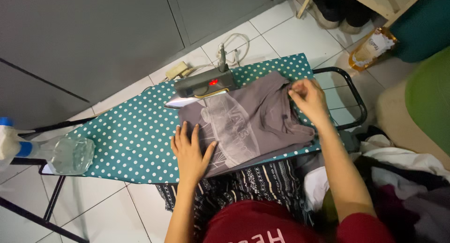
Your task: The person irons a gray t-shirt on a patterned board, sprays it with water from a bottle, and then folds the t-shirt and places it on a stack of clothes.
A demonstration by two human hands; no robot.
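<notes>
A long ironing board with a teal, white-dotted fabric cover (136, 140) fills the middle of the view, standing on black metal legs over a white tiled floor (281, 32). Spread across the board's right half lies a grey-mauve cotton T-shirt with a pale printed oval design (253, 121), and both hands are on it.

The left hand (191, 151) lies flat and open, fingers spread, palm pressing the shirt's near-left part against the cover; it grips nothing and seems to serve as an anchor so the cloth stays put. The right hand (307, 98) is closed in a pinch on a bunched fold at the shirt's far right edge, apparently pulling the fabric taut away from the flat hand.

Beyond the left hand, touching the shirt's far edge, sits a dark grey electric iron with a red lit lamp (204, 86), its soleplate down on the board and its white cord (234, 43) trailing onto the floor behind it. Neither hand touches it.

Well left of the left hand, at the board's narrow end, rests a clear plastic spray bottle with a blue-and-white head (65, 154), lying on its side. Right of the right hand is a heap of mixed laundry (403, 177). Farther beyond that hand, on the floor, stands a clear bottle of amber liquid with a white label (372, 48).
</notes>
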